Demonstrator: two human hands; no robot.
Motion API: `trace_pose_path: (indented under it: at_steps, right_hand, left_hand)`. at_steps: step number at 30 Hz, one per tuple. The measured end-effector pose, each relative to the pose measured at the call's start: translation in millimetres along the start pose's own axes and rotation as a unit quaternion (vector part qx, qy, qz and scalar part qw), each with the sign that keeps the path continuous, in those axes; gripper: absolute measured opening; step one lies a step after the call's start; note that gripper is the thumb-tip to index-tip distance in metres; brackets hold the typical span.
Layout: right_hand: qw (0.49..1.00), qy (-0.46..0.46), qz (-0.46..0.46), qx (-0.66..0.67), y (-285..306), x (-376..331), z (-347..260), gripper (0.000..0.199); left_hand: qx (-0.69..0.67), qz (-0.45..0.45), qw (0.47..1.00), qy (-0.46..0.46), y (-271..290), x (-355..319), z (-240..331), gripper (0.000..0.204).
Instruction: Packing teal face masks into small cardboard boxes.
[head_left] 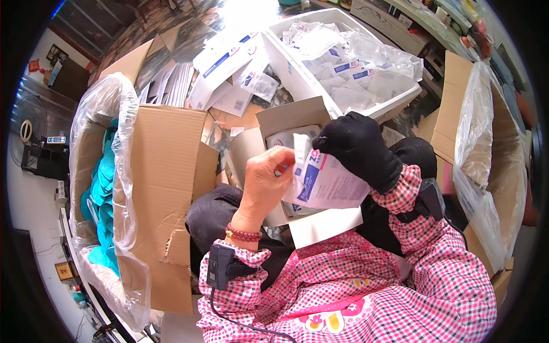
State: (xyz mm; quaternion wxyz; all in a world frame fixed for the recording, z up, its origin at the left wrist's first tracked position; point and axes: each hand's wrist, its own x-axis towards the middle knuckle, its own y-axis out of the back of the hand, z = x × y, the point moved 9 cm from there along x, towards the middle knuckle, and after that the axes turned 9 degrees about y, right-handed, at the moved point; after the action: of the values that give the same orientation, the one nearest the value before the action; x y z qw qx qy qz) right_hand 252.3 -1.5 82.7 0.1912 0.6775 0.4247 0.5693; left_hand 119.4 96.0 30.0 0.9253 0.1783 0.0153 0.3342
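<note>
My bare left hand (264, 178), with a red bead bracelet at the wrist, pinches the left edge of a flat white plastic packet (338, 188) with a blue printed band. A black glove covers my right hand (363, 150), whose fingers grip the packet's upper edge. The packet is tilted above an open white carton (325, 226) between my knees. Inside the carton lie similar flat packets (294, 136), partly hidden by my hands and the held packet. A small white piece stands up at the packet's top edge; I cannot tell whether it is separate.
At left, a plastic-lined cardboard box (163, 200) holds teal flat pieces (104, 188). A white bin (297, 80) full of printed packets stands ahead, beside a stack of flattened white cartons (229, 63). Another plastic-lined box (457, 108) stands at right.
</note>
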Motion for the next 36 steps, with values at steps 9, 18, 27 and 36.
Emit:
trace_pose_path:
  at_steps: [9, 18, 27, 36]
  right_hand:
    - [0.999, 0.019, -0.024, -0.031, -16.9, -1.4, -3.3, 0.019]
    - [0.993, 0.060, -0.038, -0.090, -23.1, -2.8, -21.3, 0.018]
    - [0.996, -0.030, 0.081, -0.032, -11.2, 1.5, -9.5, 0.026]
    - [0.554, -0.512, 0.261, 0.603, -58.3, -99.3, 85.8, 0.043]
  left_hand:
    - [0.000, -0.086, 0.993, 0.078, -12.0, -0.3, -8.4, 0.022]
    - [-0.086, -0.130, 0.976, 0.155, -31.5, -10.9, -37.2, 0.029]
    - [-0.258, -0.096, 0.944, 0.180, -35.5, -2.7, -63.5, 0.020]
    - [-0.435, -0.083, 0.882, 0.159, -20.3, 1.8, -46.7, 0.024]
